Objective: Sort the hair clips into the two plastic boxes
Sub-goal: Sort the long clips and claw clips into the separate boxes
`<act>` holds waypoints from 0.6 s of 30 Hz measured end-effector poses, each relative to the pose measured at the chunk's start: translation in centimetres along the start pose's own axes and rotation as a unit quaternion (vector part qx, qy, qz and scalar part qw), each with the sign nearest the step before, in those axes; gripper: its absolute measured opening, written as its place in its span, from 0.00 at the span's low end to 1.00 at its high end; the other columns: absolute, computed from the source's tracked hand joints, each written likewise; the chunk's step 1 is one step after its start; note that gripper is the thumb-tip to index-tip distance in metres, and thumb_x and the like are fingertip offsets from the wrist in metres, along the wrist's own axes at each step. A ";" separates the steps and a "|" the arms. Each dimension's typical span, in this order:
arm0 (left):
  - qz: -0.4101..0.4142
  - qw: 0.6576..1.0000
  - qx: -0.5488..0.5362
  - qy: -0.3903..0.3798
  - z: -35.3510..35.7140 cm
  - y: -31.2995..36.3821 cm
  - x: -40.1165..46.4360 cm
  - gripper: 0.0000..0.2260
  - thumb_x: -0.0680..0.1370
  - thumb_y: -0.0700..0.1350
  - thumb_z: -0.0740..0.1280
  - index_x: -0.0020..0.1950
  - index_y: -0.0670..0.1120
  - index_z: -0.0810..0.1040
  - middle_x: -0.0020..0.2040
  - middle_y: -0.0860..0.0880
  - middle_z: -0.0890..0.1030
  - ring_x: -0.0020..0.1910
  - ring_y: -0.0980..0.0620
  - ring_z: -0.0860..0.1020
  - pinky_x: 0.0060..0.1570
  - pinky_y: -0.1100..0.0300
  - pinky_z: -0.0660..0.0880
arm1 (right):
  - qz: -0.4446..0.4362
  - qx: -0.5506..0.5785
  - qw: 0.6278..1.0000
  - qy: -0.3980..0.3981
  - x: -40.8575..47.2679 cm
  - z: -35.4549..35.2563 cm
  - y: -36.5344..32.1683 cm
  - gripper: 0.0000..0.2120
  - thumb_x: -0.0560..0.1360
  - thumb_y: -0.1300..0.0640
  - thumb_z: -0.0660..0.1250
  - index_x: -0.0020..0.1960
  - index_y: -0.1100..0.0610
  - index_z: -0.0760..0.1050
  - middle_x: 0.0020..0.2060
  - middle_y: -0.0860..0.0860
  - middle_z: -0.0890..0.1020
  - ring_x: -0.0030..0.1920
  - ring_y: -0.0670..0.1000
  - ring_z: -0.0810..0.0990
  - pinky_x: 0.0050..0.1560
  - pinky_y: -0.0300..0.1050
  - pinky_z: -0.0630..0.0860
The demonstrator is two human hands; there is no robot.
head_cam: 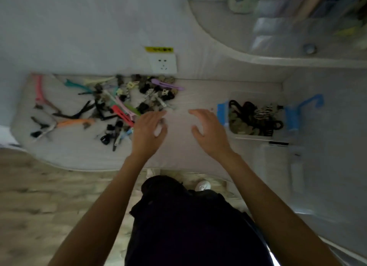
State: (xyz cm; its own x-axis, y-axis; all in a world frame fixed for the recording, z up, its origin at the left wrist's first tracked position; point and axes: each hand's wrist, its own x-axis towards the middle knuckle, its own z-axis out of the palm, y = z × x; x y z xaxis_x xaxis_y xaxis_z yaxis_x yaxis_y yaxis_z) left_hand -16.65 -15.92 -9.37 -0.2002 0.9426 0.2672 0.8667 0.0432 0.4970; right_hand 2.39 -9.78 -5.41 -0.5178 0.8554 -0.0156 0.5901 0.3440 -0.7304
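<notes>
The sorting looks partly done, with most of it left. A loose pile of hair clips point(119, 105) lies spread over the left half of the pale worktop point(79, 156): long duckbill clips in pink, teal, orange, purple and red among small dark claw clips. To the right, well apart from the pile, 1 clear plastic box with blue latches point(256, 117) already holds a heap of dark and tortoiseshell claw clips. A 2nd clear box point(278, 166) sits just nearer the person; it appears to hold little or nothing, though blur makes this hard to tell.

Both hands hover above the bare strip of worktop between pile and box. The left hand point(149, 130) is at the pile's right edge, fingers spread and curled; something small and dark shows by its fingertips, but I cannot tell whether it is held. The right hand point(208, 130) is spread wide with nothing in it, just beside the filled box.

By my judgement the long clips are not yet sorted at all
</notes>
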 end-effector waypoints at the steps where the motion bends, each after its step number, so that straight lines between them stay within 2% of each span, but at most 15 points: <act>1: -0.053 0.998 0.045 -0.004 -0.7 -2.4 -1.4 0.23 0.75 0.55 0.62 0.64 0.42 0.73 0.61 0.42 0.77 0.61 0.43 0.73 0.63 0.48 0.68 | 0.007 -0.011 0.998 -0.055 0.5 2.3 -0.3 0.24 0.76 0.57 0.63 0.71 0.55 0.63 0.70 0.54 0.66 0.71 0.54 0.62 0.71 0.47 0.61; 3: -0.173 0.979 0.096 -0.037 -1.4 -6.0 -4.0 0.39 0.69 0.67 0.63 0.73 0.45 0.62 0.73 0.39 0.63 0.73 0.39 0.60 0.70 0.41 0.55 | 0.026 -0.058 0.989 -0.131 1.4 6.0 -0.1 0.34 0.75 0.50 0.65 0.75 0.53 0.52 0.76 0.54 0.52 0.76 0.56 0.48 0.75 0.53 0.49; 4: -0.233 0.966 0.098 -0.058 -1.6 -7.2 -5.1 0.46 0.64 0.70 0.63 0.75 0.48 0.56 0.76 0.40 0.56 0.75 0.38 0.52 0.70 0.39 0.49 | 0.035 -0.085 0.984 -0.154 1.9 7.6 -0.1 0.39 0.73 0.47 0.66 0.76 0.51 0.48 0.76 0.54 0.47 0.76 0.57 0.42 0.75 0.55 0.45; 5: -0.282 0.952 0.091 -0.079 -1.8 -8.1 -5.9 0.51 0.61 0.72 0.64 0.76 0.49 0.52 0.77 0.40 0.50 0.75 0.38 0.48 0.70 0.37 0.46 | 0.047 -0.107 0.979 -0.167 2.3 9.0 -0.1 0.41 0.73 0.44 0.66 0.76 0.51 0.45 0.76 0.55 0.43 0.76 0.58 0.39 0.75 0.57 0.42; 7: -0.332 0.935 0.068 -0.105 -2.2 -9.9 -6.4 0.54 0.58 0.72 0.64 0.76 0.50 0.48 0.77 0.40 0.46 0.75 0.37 0.45 0.69 0.35 0.47 | 0.075 -0.120 0.977 -0.158 3.6 11.4 -1.0 0.42 0.73 0.44 0.66 0.76 0.51 0.43 0.76 0.56 0.41 0.75 0.59 0.38 0.74 0.56 0.39; 9: -0.322 0.937 0.051 -0.124 -2.2 -11.4 -6.1 0.53 0.59 0.74 0.62 0.76 0.49 0.51 0.76 0.37 0.48 0.75 0.35 0.47 0.69 0.35 0.51 | 0.095 -0.119 0.983 -0.099 4.8 12.6 -1.8 0.36 0.74 0.48 0.65 0.75 0.51 0.50 0.76 0.58 0.47 0.76 0.59 0.43 0.74 0.54 0.44; 12: -0.240 0.960 0.068 -0.131 -1.9 -13.0 -4.5 0.45 0.65 0.74 0.57 0.74 0.47 0.59 0.74 0.33 0.56 0.72 0.32 0.55 0.67 0.35 0.59 | 0.116 -0.144 0.983 -0.018 6.4 13.0 -2.3 0.26 0.74 0.53 0.65 0.70 0.53 0.64 0.72 0.58 0.60 0.72 0.59 0.57 0.70 0.53 0.57; 15: -0.197 0.965 0.105 -0.141 -2.0 -14.2 -2.3 0.39 0.67 0.71 0.57 0.72 0.50 0.64 0.74 0.35 0.59 0.72 0.33 0.57 0.67 0.36 0.60 | 0.145 -0.158 0.977 0.003 7.6 13.0 -2.4 0.21 0.72 0.55 0.66 0.64 0.54 0.69 0.64 0.58 0.69 0.64 0.59 0.65 0.62 0.50 0.65; 18: -0.166 0.967 0.132 -0.139 -2.9 -15.2 -0.5 0.34 0.68 0.68 0.62 0.70 0.54 0.66 0.74 0.39 0.59 0.73 0.35 0.57 0.68 0.37 0.55 | 0.158 -0.172 0.972 -0.008 8.5 12.6 -2.4 0.20 0.72 0.59 0.64 0.63 0.55 0.69 0.60 0.59 0.72 0.59 0.60 0.69 0.56 0.51 0.69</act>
State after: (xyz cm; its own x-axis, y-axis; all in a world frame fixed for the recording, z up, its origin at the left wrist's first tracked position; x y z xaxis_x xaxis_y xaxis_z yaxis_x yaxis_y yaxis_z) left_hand -31.05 -18.01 -14.66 -0.3897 0.9129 -0.1214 0.8692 0.4082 0.2790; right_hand -11.23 -8.26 -12.39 -0.2848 0.9344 -0.2140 0.8920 0.1766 -0.4161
